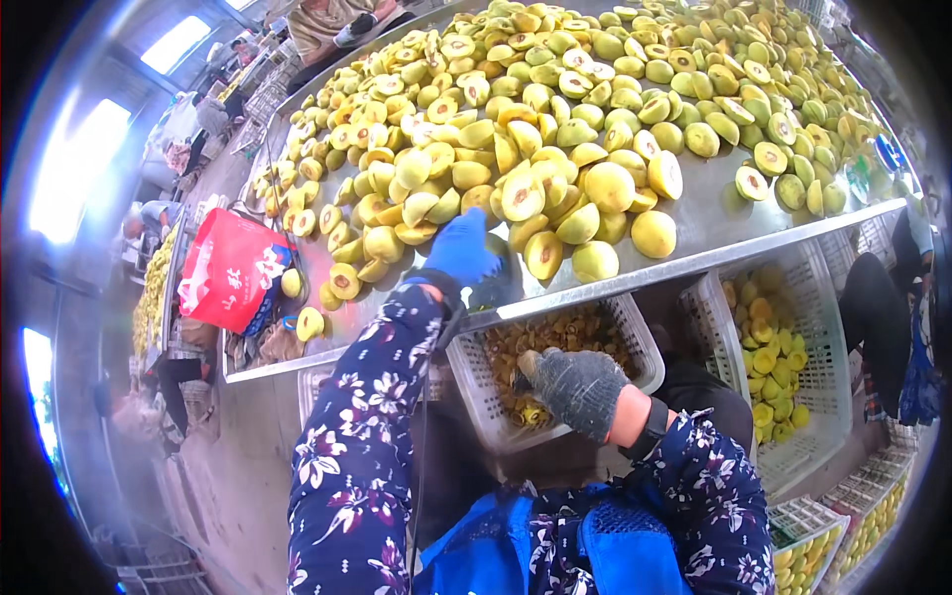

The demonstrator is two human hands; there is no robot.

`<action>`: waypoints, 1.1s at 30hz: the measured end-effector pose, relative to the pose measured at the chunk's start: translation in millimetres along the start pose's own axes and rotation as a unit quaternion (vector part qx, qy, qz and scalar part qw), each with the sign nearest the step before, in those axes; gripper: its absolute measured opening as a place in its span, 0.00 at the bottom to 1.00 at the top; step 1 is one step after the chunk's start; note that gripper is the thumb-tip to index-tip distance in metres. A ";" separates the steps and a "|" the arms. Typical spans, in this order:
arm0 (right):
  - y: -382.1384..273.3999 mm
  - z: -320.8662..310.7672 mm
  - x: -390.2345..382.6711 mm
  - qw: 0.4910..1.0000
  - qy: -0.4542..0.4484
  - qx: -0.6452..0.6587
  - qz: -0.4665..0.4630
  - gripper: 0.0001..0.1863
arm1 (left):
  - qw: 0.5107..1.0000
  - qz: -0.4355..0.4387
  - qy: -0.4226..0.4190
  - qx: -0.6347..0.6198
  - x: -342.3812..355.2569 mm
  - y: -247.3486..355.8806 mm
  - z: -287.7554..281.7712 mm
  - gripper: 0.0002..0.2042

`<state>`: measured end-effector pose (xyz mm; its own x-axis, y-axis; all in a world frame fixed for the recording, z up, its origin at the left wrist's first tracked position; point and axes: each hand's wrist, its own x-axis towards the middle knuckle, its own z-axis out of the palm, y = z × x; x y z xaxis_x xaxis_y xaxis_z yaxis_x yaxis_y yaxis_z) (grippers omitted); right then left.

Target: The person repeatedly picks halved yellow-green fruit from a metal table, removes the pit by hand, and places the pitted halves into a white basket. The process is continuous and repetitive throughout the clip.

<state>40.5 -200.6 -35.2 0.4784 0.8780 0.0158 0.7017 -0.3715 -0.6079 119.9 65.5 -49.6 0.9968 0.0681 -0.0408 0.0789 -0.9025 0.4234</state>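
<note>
My left hand [461, 250], in a blue glove, reaches over the near edge of a metal table [694, 223]. Its fingertips are at the front of a big pile of halved yellow-green stone fruit [523, 195]; the back of the hand hides whether they grip a piece. Lower down, my right hand [577, 392], in a worn grey glove, hovers above a white plastic basket [650, 362] of brown pits and scraps [506, 347]. Its fingers are curled closed, with something small and dark by the fingertips that I cannot make out.
A red bag [230, 270] stands at the table's left end, near a few loose halves. Right of my knees, another white crate [828, 357] holds yellow fruit pieces [778, 382]. Stacked crates [808, 560] fill the lower right. Other people sit across the table and at the right edge.
</note>
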 end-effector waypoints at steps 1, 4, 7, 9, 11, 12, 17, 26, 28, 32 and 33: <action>1.5 -1.8 -0.6 1.000 0.007 0.001 0.000 0.11 | 0.996 -0.062 -0.017 -0.064 -5.5 -6.1 -7.6 0.30; 7.2 -4.0 1.4 0.997 0.061 0.037 -0.027 0.12 | 0.944 -0.189 -0.006 -0.271 -28.0 -22.2 -32.7 0.26; 7.4 -3.3 8.4 0.985 0.124 0.116 -0.031 0.14 | 0.767 -0.117 0.011 -0.630 -67.5 -21.6 -35.9 0.26; 4.1 -3.2 13.8 0.974 0.098 0.200 0.037 0.19 | 0.652 -0.048 -0.015 -0.756 -89.9 -13.2 -28.4 0.29; 0.0 -3.0 19.5 0.955 0.104 0.271 0.056 0.26 | 0.589 -0.054 -0.007 -0.806 -106.2 0.1 -15.7 0.31; -1.5 -2.9 22.0 0.957 0.101 0.262 0.067 0.26 | 0.539 -0.035 -0.052 -0.840 -110.1 6.4 -11.7 0.32; -2.5 1.0 30.7 0.961 0.121 0.227 0.101 0.26 | 0.548 -0.062 -0.025 -0.834 -110.8 39.8 1.3 0.30; -10.9 -18.3 36.6 0.947 0.230 0.207 0.085 0.21 | 0.710 -0.048 0.057 -0.700 -115.5 55.1 8.1 0.28; -11.1 -23.2 40.5 0.935 0.291 0.197 0.051 0.21 | 0.747 -0.052 0.044 -0.662 -118.4 54.1 10.2 0.27; -12.0 -24.9 46.8 0.928 0.337 0.157 -0.015 0.17 | 0.836 0.021 0.061 -0.545 -124.5 56.6 19.6 0.23; -12.7 -24.9 46.5 0.939 0.320 0.125 -0.016 0.16 | 0.816 -0.022 0.036 -0.576 -125.6 56.7 21.2 0.22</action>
<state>66.9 -162.6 -7.0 0.7342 0.4961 0.4635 0.6144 -0.1949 -0.7646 -1.0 -3.3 -39.7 0.9874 0.1525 -0.0423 0.0275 0.0979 0.9948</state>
